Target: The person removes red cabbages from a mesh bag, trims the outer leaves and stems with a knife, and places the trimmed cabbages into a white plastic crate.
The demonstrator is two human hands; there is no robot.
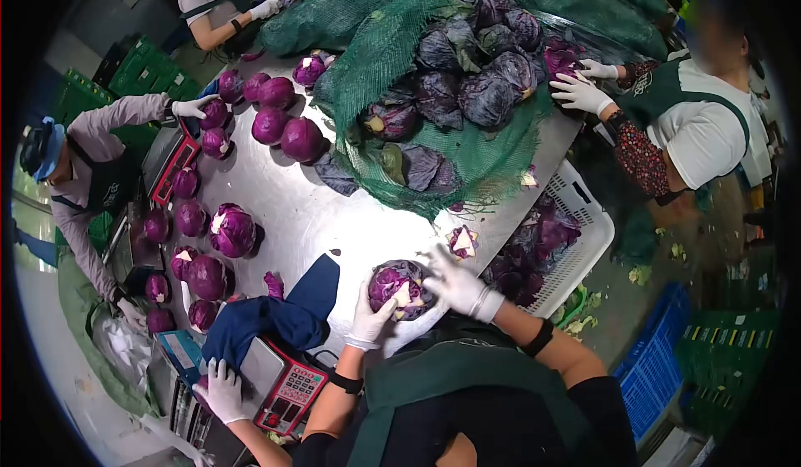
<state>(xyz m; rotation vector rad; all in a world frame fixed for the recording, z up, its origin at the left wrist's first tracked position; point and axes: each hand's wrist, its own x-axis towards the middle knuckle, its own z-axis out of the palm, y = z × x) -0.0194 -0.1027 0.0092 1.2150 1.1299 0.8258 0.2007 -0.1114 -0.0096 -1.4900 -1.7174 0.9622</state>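
Note:
A red cabbage (399,287) with a pale cut stem end rests at the near edge of the metal table. My left hand (370,315), in a white glove, grips it from the left side, thumb over the pale cut part. My right hand (461,285), gloved too and slightly blurred, is at the cabbage's right side with fingers spread. Whether its fingertips touch the leaves is hard to tell. Just beyond that hand lies a trimmed stem piece (461,242) with purple edges.
Trimmed red cabbages (302,140) stand on the table's left; a green net sack (367,108) spills untrimmed ones. At right, a white crate (584,250) holds loose leaves. A red scale (292,396), a blue cloth (267,325) and a co-worker's gloved hand (222,392) are at lower left. Other co-workers surround the table.

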